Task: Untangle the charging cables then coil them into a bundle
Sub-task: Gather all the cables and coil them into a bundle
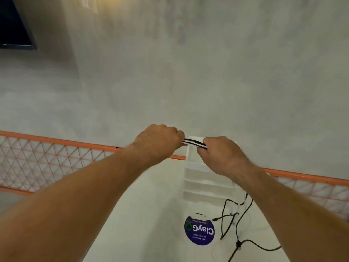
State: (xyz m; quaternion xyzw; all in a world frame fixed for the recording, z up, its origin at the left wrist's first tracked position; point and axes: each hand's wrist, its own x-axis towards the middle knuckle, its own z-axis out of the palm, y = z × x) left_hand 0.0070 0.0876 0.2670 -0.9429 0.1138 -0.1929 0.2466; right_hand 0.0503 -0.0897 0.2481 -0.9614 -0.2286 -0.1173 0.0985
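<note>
Black-and-white cables (194,144) taut, raised
</note>
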